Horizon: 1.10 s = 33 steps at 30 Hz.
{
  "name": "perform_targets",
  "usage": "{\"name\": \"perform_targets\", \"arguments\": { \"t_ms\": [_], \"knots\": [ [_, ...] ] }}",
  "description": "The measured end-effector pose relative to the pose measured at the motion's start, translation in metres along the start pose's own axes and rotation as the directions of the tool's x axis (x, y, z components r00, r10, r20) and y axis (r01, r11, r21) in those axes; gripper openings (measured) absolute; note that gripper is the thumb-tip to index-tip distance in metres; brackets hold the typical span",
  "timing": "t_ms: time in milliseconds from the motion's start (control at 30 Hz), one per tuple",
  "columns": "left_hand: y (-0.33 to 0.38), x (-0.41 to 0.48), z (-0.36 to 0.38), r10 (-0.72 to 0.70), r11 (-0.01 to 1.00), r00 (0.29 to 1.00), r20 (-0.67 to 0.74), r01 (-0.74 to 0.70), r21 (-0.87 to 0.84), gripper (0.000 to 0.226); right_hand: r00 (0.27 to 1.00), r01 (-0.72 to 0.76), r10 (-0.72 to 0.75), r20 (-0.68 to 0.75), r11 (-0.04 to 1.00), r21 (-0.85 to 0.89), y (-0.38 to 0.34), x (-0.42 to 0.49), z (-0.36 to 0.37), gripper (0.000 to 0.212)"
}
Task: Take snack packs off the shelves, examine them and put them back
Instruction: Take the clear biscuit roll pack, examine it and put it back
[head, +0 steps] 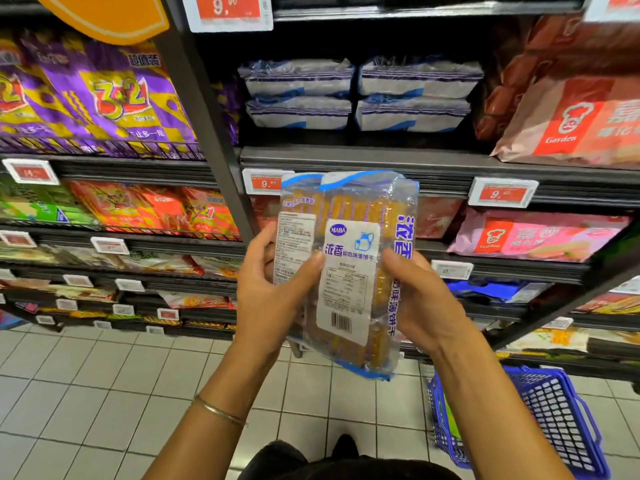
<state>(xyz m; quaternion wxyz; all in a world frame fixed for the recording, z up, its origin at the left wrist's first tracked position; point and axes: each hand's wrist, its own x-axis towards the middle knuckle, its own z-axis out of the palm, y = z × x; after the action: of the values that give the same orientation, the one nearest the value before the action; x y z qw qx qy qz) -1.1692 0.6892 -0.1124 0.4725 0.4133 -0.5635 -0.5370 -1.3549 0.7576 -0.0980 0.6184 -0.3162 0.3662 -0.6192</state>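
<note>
Before the shelves (381,157), left hand (273,299) and right hand (426,303) grip a biscuit pack (346,230); blue basket (554,414) nearby.

The left hand (273,289) and the right hand (427,299) are seen bare, as are both forearms. A thin, gold-coloured bangle (219,411) is worn just above the left wrist. Dark clothing (346,471) is seen at the bottom edge, with a dark shoe tip (344,445) just beyond it.

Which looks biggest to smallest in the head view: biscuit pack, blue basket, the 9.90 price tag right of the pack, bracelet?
1. Biscuit pack, though it is nearest the camera.
2. Basket, partly cut off by the frame.
3. Price tag.
4. Bracelet.
</note>
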Motion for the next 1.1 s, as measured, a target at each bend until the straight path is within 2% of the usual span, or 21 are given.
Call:
{"name": "perform_targets", "arguments": {
  "t_ms": [67, 133, 233, 300, 367, 467, 533, 600, 700, 867, 967, 1100],
  "knots": [
    [0.002, 0.004, -0.008, -0.021, 1.0, 0.999, -0.035, 0.02, -0.017, 0.061, 0.998, 0.016, -0.013, -0.054, 0.998, 0.062, -0.002, -0.001, -0.007, 0.058],
    [0.006, 0.011, -0.019, -0.151, 0.988, 0.988, -0.018, 0.15, -0.048, 0.055, 0.988, 0.014, 0.003, -0.156, 0.994, 0.105, -0.003, -0.001, -0.014, 0.051],
    [0.01, 0.016, -0.028, -0.278, 0.956, 0.929, 0.245, 0.292, -0.021, 0.036, 0.974, 0.022, 0.007, -0.227, 0.992, 0.127, 0.001, 0.0, -0.018, 0.049],
    [0.01, 0.013, -0.024, -0.256, 0.951, 0.931, 0.261, 0.291, -0.103, 0.039, 0.978, 0.0, 0.032, -0.207, 0.988, 0.152, 0.002, 0.002, -0.017, 0.043],
    [0.009, 0.012, -0.019, -0.229, 0.951, 0.96, 0.159, 0.256, -0.174, 0.046, 0.976, -0.053, 0.079, -0.202, 0.99, 0.129, -0.002, 0.004, -0.015, 0.044],
    [0.007, 0.01, -0.017, -0.141, 0.982, 0.987, 0.071, 0.149, -0.114, 0.042, 0.979, -0.083, 0.09, -0.181, 0.995, 0.047, -0.001, 0.006, -0.017, 0.059],
    [0.009, 0.009, -0.018, -0.071, 0.995, 0.995, 0.068, 0.076, -0.072, 0.031, 0.972, -0.086, 0.085, -0.219, 0.996, 0.005, 0.004, 0.007, -0.017, 0.064],
    [0.014, 0.008, -0.016, -0.002, 0.998, 0.996, 0.091, 0.007, -0.058, 0.024, 0.96, -0.073, 0.065, -0.273, 0.997, -0.017, 0.009, 0.008, -0.019, 0.058],
    [0.019, 0.007, -0.015, 0.06, 0.996, 0.989, 0.132, -0.05, -0.08, 0.02, 0.964, -0.035, 0.029, -0.265, 0.999, -0.019, 0.008, 0.008, -0.02, 0.051],
    [0.023, 0.005, -0.016, 0.048, 0.984, 0.985, 0.166, -0.018, -0.177, 0.033, 0.974, 0.036, -0.041, -0.223, 0.999, -0.026, 0.002, 0.008, -0.019, 0.064],
    [0.022, 0.005, -0.019, 0.009, 0.98, 0.977, 0.212, 0.034, -0.198, 0.043, 0.975, 0.085, -0.092, -0.201, 0.995, -0.045, 0.005, 0.009, -0.02, 0.055],
    [0.02, 0.004, -0.025, -0.027, 0.974, 0.94, 0.341, 0.101, -0.201, 0.05, 0.957, 0.138, -0.134, -0.257, 0.99, -0.003, 0.014, 0.007, -0.026, 0.038]
  ]
}}
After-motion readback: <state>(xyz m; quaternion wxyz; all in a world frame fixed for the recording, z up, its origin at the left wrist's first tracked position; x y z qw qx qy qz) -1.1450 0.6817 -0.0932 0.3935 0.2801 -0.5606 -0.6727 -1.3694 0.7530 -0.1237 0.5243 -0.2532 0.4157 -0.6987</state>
